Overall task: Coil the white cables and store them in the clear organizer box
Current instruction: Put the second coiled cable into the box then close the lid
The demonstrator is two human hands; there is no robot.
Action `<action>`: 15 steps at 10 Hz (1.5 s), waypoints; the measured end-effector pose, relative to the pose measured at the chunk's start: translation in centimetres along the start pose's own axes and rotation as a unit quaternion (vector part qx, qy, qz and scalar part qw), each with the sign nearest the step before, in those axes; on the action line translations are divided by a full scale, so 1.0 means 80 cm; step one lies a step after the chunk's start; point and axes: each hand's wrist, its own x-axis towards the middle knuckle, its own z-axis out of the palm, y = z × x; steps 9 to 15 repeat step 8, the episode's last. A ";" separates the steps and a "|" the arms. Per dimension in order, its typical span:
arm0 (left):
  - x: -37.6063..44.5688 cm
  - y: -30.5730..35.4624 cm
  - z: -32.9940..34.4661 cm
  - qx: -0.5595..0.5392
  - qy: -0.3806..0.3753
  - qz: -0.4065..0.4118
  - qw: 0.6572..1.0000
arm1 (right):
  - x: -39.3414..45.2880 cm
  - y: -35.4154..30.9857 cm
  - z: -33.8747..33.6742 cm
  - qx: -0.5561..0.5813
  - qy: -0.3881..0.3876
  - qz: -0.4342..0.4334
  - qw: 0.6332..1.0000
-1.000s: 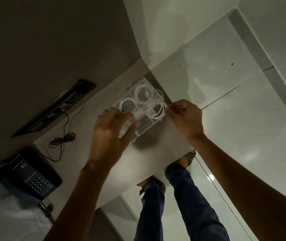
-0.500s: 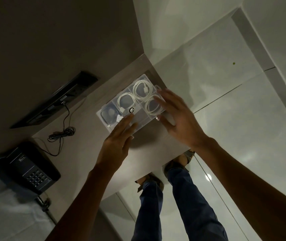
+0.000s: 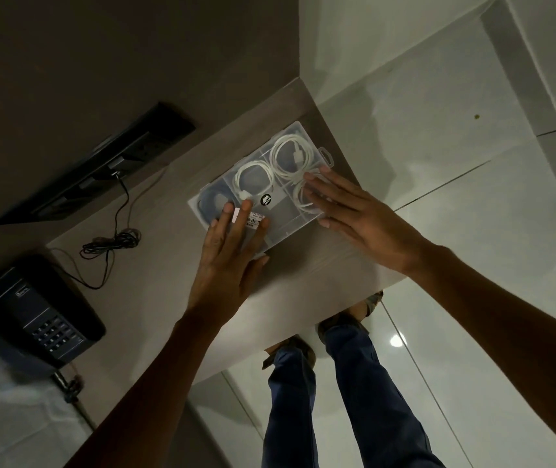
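Observation:
The clear organizer box (image 3: 288,212) lies flat on the grey desk with its lid down. Coiled white cables show through the lid: one coil (image 3: 292,157) at the far end, one (image 3: 253,179) in the middle, and a third partly under my right hand. My left hand (image 3: 232,251) rests flat on the near left part of the lid, fingers spread over a barcode label. My right hand (image 3: 347,211) lies flat on the right end of the lid, fingers apart. Neither hand grips anything.
A black desk phone (image 3: 30,309) sits at the near left. A bundled black cord (image 3: 111,244) runs from a black wall socket strip (image 3: 101,163). The desk (image 3: 155,282) ends just right of the box. My legs and the tiled floor (image 3: 472,265) lie below.
The lid has come down onto the box. My hands went from holding the lid's edges to lying flat on top of it. The box shifted slightly on the desk.

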 end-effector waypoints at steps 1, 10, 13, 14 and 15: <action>0.000 -0.003 0.013 -0.007 0.016 0.001 1.000 | -0.004 0.010 0.004 -0.068 0.016 0.017 0.997; 0.012 0.066 -0.090 -0.090 0.012 -0.142 0.986 | -0.012 -0.146 -0.057 0.021 0.176 0.180 0.968; 0.012 0.066 -0.090 -0.090 0.012 -0.142 0.986 | -0.012 -0.146 -0.057 0.021 0.176 0.180 0.968; 0.012 0.066 -0.090 -0.090 0.012 -0.142 0.986 | -0.012 -0.146 -0.057 0.021 0.176 0.180 0.968; 0.012 0.066 -0.090 -0.090 0.012 -0.142 0.986 | -0.012 -0.146 -0.057 0.021 0.176 0.180 0.968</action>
